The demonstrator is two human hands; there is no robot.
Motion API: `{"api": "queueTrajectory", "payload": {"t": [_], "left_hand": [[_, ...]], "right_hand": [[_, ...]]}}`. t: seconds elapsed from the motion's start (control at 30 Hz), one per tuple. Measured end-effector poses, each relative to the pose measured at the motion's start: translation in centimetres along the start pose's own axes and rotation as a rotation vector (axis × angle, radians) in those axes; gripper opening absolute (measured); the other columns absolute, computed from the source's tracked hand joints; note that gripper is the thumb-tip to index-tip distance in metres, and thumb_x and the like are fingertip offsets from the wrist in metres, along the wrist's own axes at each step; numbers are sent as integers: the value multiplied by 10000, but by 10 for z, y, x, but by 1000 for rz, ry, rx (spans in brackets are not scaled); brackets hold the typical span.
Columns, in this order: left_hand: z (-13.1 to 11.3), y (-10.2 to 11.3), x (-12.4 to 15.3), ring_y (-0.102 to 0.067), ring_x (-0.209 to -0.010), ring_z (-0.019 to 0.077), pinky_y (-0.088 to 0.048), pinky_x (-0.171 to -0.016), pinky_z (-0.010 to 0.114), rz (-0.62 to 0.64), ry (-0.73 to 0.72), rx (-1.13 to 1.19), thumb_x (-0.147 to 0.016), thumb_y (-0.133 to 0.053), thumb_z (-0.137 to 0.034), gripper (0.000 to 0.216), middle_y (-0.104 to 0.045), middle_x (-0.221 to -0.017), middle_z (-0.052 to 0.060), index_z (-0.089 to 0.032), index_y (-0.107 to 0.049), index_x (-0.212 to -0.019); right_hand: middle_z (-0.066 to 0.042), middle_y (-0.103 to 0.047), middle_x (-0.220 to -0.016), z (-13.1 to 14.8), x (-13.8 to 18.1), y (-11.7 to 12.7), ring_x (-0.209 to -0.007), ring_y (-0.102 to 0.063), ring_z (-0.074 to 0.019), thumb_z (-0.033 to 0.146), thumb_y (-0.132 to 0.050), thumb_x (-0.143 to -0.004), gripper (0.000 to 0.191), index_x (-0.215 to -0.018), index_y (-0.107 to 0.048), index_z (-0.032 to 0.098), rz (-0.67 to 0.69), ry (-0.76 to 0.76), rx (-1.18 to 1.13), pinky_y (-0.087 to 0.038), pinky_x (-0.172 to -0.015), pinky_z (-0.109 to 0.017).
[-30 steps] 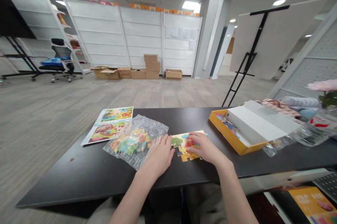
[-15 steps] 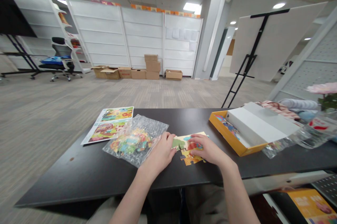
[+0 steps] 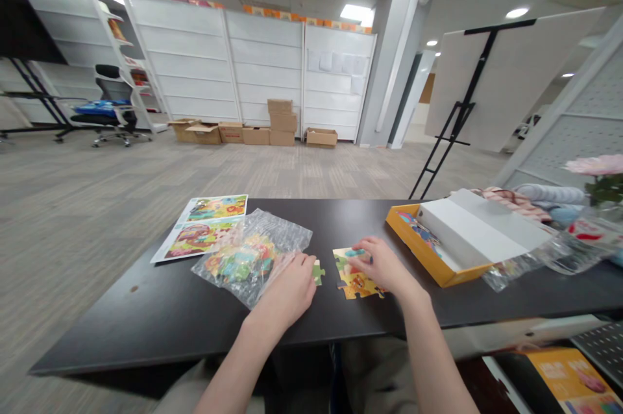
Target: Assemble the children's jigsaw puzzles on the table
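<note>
On the black table (image 3: 146, 310) my left hand (image 3: 287, 291) rests with curled fingers. Its fingertips pinch a small green puzzle piece (image 3: 318, 272). A gap of bare table separates that piece from a joined puzzle section (image 3: 359, 284) showing an orange animal. My right hand (image 3: 382, 265) lies over the top of that section, fingers closed on its upper edge. Just left of my left hand lies a clear plastic bag (image 3: 248, 257) with several colourful loose pieces inside.
A printed picture sheet (image 3: 202, 226) lies at the table's far left. An orange box (image 3: 421, 245) with a white lid (image 3: 479, 226) across it stands on the right, with crumpled plastic wrap (image 3: 559, 252) and a flower vase (image 3: 601, 206) beyond. An easel stands behind the table.
The green piece has come apart from the joined section. My right hand slid the section to the right while my left hand kept the green piece, opening a gap.
</note>
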State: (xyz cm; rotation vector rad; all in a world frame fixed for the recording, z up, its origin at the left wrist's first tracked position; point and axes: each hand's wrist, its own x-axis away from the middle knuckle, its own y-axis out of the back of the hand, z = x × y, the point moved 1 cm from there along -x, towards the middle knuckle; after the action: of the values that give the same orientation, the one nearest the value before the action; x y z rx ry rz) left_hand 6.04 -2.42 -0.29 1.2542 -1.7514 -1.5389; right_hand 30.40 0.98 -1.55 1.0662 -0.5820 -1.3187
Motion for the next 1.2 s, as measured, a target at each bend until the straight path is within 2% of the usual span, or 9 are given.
{"api": "queueTrajectory", "payload": {"t": [0.1,0.17,0.3,0.43,0.6,0.73,0.93,1.1,1.2], "left_hand": [[-8,-2,-1,-577,-1130,271,-416,-1004,436,-66,-19,8,-940,-484,-174,245,-669,-1146,109,-169,-617,-1146],[-18,-6,-1,-576,-1119,278,-419,-989,439,-74,-40,26,-953,-547,-278,231,-677,-1132,98,-181,-623,-1149],[-37,-17,-3,-588,-1067,292,-434,-940,441,-43,-76,39,-885,-674,-473,337,-694,-1061,86,-204,-650,-1087],[-44,-24,-7,-603,-1011,292,-444,-898,442,-63,-33,36,-856,-701,-513,360,-699,-1015,87,-193,-647,-1013],[-40,-24,-9,-607,-998,292,-452,-872,434,-73,11,15,-851,-705,-516,365,-693,-1001,85,-192,-611,-991],[-39,-22,-8,-609,-986,282,-453,-874,427,-59,1,16,-875,-689,-475,309,-683,-998,76,-198,-597,-977],[-38,-22,-6,-613,-1036,277,-444,-923,433,-48,-12,60,-920,-643,-380,230,-681,-1045,74,-204,-570,-1048],[-41,-23,-10,-624,-1053,276,-446,-934,428,-46,20,167,-875,-693,-416,386,-679,-1073,66,-215,-510,-1148],[-45,-23,-11,-624,-1028,249,-455,-900,396,-28,20,209,-882,-683,-345,266,-669,-1059,40,-226,-519,-1054]], "right_hand": [[-128,-644,-1191,8,-10,-7,-1127,-578,-286,373,-747,-824,385,-1157,-715,184,31,11,27,-415,-1034,-434],[-139,-624,-1213,12,-15,-12,-1152,-558,-302,378,-803,-767,460,-1171,-705,182,75,-13,36,-411,-1032,-444],[-117,-614,-1151,11,-20,-18,-1098,-546,-282,345,-831,-721,386,-1040,-690,181,113,-60,29,-433,-972,-419],[-67,-611,-1051,3,-27,-17,-997,-547,-239,306,-847,-656,375,-937,-628,188,96,-36,-32,-449,-893,-370],[24,-603,-818,1,-31,-13,-751,-556,-152,341,-709,-763,224,-868,-566,204,97,-3,-365,-453,-692,-279],[24,-609,-753,3,-27,-9,-656,-557,-133,392,-653,-814,222,-874,-572,195,66,-31,-582,-444,-611,-256],[-15,-655,-786,-5,-20,-9,-698,-604,-165,456,-620,-847,275,-900,-608,186,-100,-101,-598,-479,-630,-275],[-20,-663,-842,-1,-15,-8,-772,-624,-176,465,-574,-877,272,-910,-595,196,-78,-78,-589,-508,-709,-292],[-11,-647,-816,0,-15,-10,-753,-611,-174,461,-537,-881,259,-907,-568,205,-65,-87,-561,-505,-696,-293]]}}
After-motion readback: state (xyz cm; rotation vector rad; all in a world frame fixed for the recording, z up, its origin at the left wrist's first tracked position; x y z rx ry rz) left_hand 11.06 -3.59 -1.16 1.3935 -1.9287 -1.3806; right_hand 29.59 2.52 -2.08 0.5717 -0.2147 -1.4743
